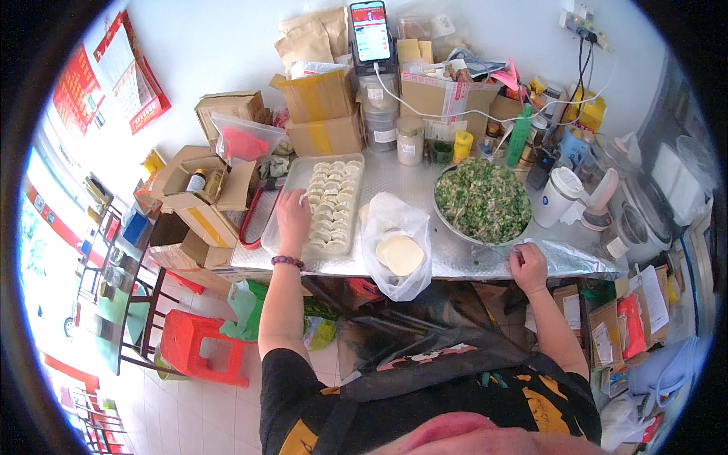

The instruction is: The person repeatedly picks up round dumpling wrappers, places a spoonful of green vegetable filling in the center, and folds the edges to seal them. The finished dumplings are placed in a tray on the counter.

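Observation:
My left hand (pixel 293 216) is over the left part of a translucent plastic tray (pixel 291 170), which holds rows of dumplings (pixel 330 207); a small pale bit shows at its fingertips, too small to name. My right hand (pixel 529 267) is at the table's front edge, its fingers curled, just below a large metal bowl of chopped green filling (pixel 483 199). Whether it holds anything cannot be made out. Between the hands, round dough wrappers (pixel 400 255) lie stacked in an open clear plastic bag (pixel 372 227) that hangs slightly over the edge.
Cardboard boxes (pixel 324 132), jars (pixel 410 145) and a phone (pixel 371 34) on a stand line the back. A green bottle (pixel 518 136) and a white lidded cup (pixel 558 196) are behind and right of the bowl. A red stool (pixel 199 347) stands on the floor at left.

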Motion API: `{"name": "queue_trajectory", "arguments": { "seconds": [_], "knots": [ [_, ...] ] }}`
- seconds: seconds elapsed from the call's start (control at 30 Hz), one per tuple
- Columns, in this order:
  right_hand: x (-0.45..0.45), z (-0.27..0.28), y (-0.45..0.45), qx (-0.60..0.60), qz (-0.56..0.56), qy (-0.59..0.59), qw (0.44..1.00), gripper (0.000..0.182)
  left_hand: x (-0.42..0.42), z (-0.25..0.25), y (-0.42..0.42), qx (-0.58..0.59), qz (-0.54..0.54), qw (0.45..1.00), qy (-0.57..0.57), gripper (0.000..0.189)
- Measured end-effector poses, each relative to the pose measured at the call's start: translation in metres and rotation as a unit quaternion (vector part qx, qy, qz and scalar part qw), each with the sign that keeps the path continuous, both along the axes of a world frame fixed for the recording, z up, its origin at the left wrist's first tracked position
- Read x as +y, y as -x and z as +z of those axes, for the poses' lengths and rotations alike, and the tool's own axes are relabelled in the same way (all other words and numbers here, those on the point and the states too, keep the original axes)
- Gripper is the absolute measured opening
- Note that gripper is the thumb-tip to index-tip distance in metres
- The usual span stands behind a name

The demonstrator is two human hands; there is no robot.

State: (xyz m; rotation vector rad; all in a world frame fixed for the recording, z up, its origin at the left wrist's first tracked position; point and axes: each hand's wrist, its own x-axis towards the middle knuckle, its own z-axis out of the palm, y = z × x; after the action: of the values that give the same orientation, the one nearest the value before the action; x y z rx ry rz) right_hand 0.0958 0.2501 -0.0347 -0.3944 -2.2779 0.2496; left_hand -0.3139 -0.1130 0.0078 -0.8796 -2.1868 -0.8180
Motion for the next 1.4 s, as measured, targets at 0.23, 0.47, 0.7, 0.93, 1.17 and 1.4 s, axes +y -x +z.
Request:
{"name": "queue_trajectory", "arguments": {
  "seconds": [0.23, 0.47, 0.7, 0.93, 1.17, 1.4],
  "knots": [
    [0.0, -0.001, 0.001, -0.003, -0.015, -0.001, 1.0, 0.01, 0.052, 0.01, -0.104, 0.015, -0.22, 0.972, -0.086, 0.023],
    [0.0, -0.001, 0.002, -0.01, -0.017, -0.017, 1.0, 0.011, 0.078, -0.011, -0.167, -0.049, -0.355, 0.931, 0.07, 0.023],
    [0.002, -0.004, 0.002, -0.02, -0.024, -0.001, 0.999, 0.012, 0.076, -0.017, -0.177, -0.084, -0.332, 0.932, 0.122, 0.037],
    [0.002, -0.006, 0.002, -0.025, -0.02, 0.009, 0.999, 0.013, 0.068, -0.011, -0.191, -0.029, -0.313, 0.932, 0.178, 0.04],
    [0.005, -0.007, 0.002, -0.02, -0.019, -0.004, 1.0, 0.013, 0.071, -0.011, -0.205, -0.093, -0.294, 0.93, 0.201, 0.02],
    [0.005, -0.008, 0.001, -0.019, -0.009, -0.007, 1.0, 0.013, 0.075, -0.001, -0.204, -0.224, -0.196, 0.948, 0.112, 0.019]
  ]
}}
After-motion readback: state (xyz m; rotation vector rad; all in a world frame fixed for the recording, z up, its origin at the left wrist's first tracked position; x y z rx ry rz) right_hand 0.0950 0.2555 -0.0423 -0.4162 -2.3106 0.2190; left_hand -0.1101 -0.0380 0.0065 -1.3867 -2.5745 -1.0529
